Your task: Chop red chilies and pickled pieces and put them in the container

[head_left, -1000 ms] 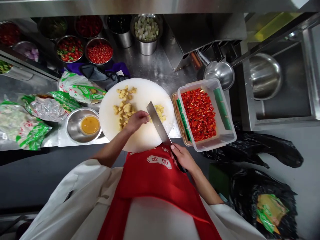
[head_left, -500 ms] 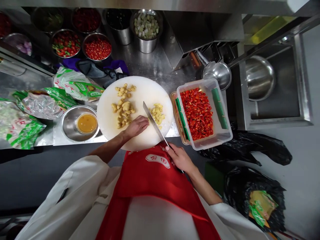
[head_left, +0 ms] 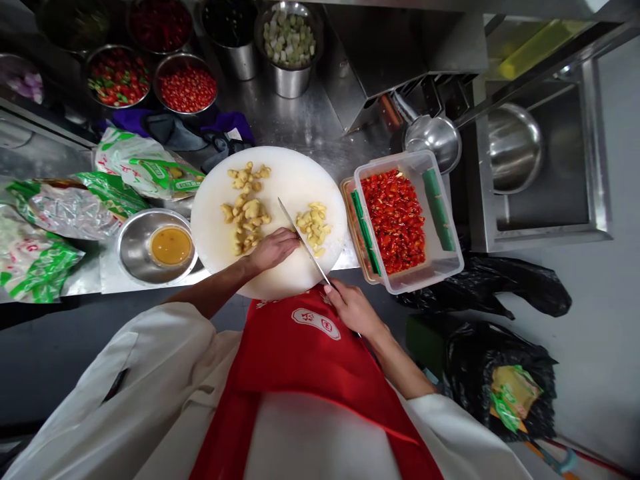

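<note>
A round white cutting board [head_left: 280, 167] lies at the counter's front edge. Pale unsliced ginger [head_left: 250, 212] is spread over its left half, and cut ginger pieces [head_left: 314, 227] form a pile on the right. My left hand [head_left: 274, 250] is on the board, fingers bent and pressed together against the knife; what they hold is hidden beneath them. My right hand [head_left: 353, 308] is closed round the handle of a long knife [head_left: 304, 241], whose blade lies diagonally between my left fingertips and the cut pile.
Right of the board, a clear plastic container [head_left: 453, 260] holds chopped red chilies. A steel bowl [head_left: 131, 247] with brown liquid stands left, beside plastic bags [head_left: 75, 207]. Metal pots of ingredients [head_left: 293, 81] line the back; a sink [head_left: 565, 153] is far right.
The knife blade has tilted, its tip shifting left and its middle closer to my left fingertips. The whole view has shifted slightly.
</note>
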Available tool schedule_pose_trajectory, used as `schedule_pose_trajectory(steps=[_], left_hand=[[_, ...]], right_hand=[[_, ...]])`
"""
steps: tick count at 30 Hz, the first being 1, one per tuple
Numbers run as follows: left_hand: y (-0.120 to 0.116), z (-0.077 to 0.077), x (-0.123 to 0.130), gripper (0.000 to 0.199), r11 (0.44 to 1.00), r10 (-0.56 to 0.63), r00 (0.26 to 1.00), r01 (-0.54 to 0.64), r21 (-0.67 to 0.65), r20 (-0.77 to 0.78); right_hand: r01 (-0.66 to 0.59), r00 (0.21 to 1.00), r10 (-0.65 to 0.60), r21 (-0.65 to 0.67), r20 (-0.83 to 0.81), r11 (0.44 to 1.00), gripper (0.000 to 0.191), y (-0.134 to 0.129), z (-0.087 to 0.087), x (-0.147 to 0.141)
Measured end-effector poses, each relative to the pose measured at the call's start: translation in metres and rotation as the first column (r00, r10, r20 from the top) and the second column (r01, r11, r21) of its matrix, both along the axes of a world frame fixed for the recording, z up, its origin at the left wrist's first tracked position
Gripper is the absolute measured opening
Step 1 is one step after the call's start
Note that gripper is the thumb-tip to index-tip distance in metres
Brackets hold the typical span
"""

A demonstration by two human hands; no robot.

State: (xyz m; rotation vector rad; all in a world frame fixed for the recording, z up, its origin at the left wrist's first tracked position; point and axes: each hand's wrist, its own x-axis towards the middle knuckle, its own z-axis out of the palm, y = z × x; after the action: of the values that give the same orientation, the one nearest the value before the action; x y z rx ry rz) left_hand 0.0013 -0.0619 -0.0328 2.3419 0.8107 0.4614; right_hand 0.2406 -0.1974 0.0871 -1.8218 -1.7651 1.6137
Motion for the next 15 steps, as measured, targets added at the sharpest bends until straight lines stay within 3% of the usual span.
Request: schedule_pose_trajectory(steps=[11,15], left_hand=[[-0.004,-0.005,-0.003,0.024,0.996,0.002,1.000,-0.003,0.090,0.018],[-0.005,-0.005,-0.003,0.023,0.991,0.001,0.999,-0.007,0.133,0.045]], right_hand=[[-0.014,1.000,0.015,-0.034,0.015,0.999,0.044,0.001,0.012,0.001],[0.019,0.999,-0.019,-0.012,0.031,1.000,0.045,0.008,0.001,-0.008]])
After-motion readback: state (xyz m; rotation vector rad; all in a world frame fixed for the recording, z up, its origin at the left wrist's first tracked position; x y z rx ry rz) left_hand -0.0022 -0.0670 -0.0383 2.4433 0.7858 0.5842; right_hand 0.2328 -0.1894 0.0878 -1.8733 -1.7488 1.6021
